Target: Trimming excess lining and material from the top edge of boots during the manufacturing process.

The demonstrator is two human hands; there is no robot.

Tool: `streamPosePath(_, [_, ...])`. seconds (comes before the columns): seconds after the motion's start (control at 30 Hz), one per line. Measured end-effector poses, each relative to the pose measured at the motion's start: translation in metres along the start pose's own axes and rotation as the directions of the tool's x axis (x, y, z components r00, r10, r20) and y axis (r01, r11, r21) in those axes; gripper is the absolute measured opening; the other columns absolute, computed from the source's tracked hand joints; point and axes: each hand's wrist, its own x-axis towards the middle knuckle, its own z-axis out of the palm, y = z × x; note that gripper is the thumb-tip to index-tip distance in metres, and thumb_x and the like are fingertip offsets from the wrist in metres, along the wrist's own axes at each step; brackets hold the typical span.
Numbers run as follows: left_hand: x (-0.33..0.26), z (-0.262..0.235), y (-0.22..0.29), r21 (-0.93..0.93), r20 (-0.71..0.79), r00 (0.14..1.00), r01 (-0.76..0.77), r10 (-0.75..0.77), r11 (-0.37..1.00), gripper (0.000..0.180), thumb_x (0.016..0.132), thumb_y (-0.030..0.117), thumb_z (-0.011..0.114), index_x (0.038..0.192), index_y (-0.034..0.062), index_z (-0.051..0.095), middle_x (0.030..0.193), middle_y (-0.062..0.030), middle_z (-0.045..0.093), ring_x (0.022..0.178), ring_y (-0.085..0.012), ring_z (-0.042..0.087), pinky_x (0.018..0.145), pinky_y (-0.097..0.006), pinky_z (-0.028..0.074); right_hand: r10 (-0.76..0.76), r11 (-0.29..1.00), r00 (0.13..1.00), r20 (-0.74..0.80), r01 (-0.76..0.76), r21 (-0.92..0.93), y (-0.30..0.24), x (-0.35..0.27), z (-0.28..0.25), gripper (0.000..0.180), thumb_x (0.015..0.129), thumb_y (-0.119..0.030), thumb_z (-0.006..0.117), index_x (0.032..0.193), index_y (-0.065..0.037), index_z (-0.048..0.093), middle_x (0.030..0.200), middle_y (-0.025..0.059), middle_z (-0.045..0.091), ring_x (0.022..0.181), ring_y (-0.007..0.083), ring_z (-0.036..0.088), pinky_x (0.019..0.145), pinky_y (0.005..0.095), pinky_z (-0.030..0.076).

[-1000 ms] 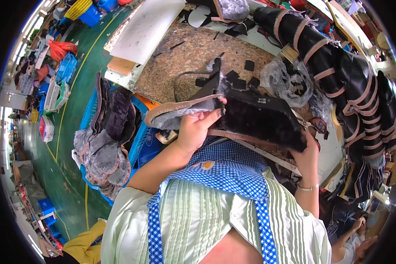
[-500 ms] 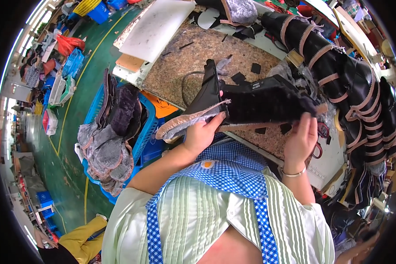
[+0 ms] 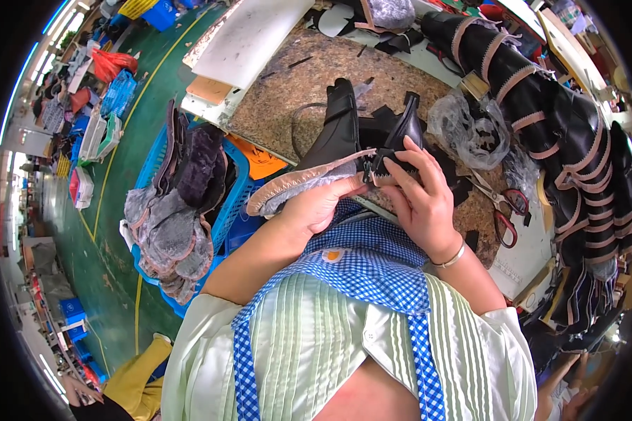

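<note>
A black boot upper (image 3: 340, 137) with a grey lining and a tan-edged bottom rim is held over the brown worktable (image 3: 295, 84). My left hand (image 3: 316, 207) grips the upper's lower edge from underneath. My right hand (image 3: 418, 193) pinches the black heel part beside a zipper, fingers curled over it. A bracelet sits on my right wrist.
Red-handled scissors (image 3: 502, 210) lie on the table to the right, next to a crumpled clear plastic bag (image 3: 467, 126). Several black uppers with tan trim (image 3: 555, 112) are stacked along the right. A blue crate (image 3: 225, 210) with grey lined uppers (image 3: 168, 231) stands at my left.
The boot upper has been turned from lying sideways to standing more upright. My right hand moved from its far right end to the heel near my left hand.
</note>
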Motion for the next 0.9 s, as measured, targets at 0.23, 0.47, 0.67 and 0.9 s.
streamPosePath(0.23, [0.007, 0.008, -0.007, -0.076, -0.045, 0.999, -0.002, -0.001, 0.997, 0.025, 0.088, 0.006, 0.064, 0.112, 0.0050, 0.062, 0.101, -0.0039, 0.067, 0.092, -0.0131, 0.062, 0.081, -0.025, 0.049, -0.040, 0.993, 0.996, -0.079, 0.031, -0.113, 0.003, -0.002, 0.009, 0.017, 0.079, 0.001, 0.063, 0.095, 0.001, 0.059, 0.103, 0.0142, 0.063, 0.112, 0.0322, 0.059, 0.094, 0.0435, 0.045])
streamPosePath(0.47, [0.011, 0.003, -0.014, -0.092, 0.111, 0.991, 0.086, -0.076, 0.992, 0.025, 0.087, 0.013, 0.067, 0.111, 0.0072, 0.064, 0.098, -0.0018, 0.066, 0.086, -0.0113, 0.058, 0.081, -0.026, 0.045, 0.340, 0.922, 0.895, -0.290, -0.256, 0.290, -0.002, -0.004, 0.013, 0.009, 0.095, 0.001, 0.045, 0.097, 0.003, 0.053, 0.082, 0.0090, 0.062, 0.067, 0.0082, 0.051, 0.063, 0.0223, 0.045])
streamPosePath(0.67, [0.015, 0.020, -0.015, 0.001, 0.149, 0.989, -0.003, 0.003, 1.000, 0.026, 0.092, 0.016, 0.061, 0.114, 0.0031, 0.063, 0.110, -0.0044, 0.065, 0.100, -0.0133, 0.059, 0.089, -0.027, 0.045, 0.549, 0.807, 0.782, -0.295, -0.404, 0.430, 0.016, -0.009, 0.017, 0.006, 0.096, -0.005, 0.050, 0.098, -0.001, 0.054, 0.072, 0.0017, 0.053, 0.059, 0.0066, 0.045, 0.052, 0.0222, 0.038])
streamPosePath(0.9, [0.025, 0.011, -0.031, 0.551, -0.007, 0.886, -0.383, 0.463, 0.741, 0.022, 0.090, 0.014, 0.062, 0.106, -0.0010, 0.064, 0.090, -0.0081, 0.067, 0.079, -0.0167, 0.061, 0.072, -0.030, 0.048, 0.431, 0.891, 0.876, -0.216, -0.375, 0.256, -0.001, -0.042, -0.013, 0.010, 0.087, 0.005, 0.058, 0.095, 0.003, 0.053, 0.088, 0.0074, 0.058, 0.071, 0.0096, 0.056, 0.063, 0.0219, 0.047])
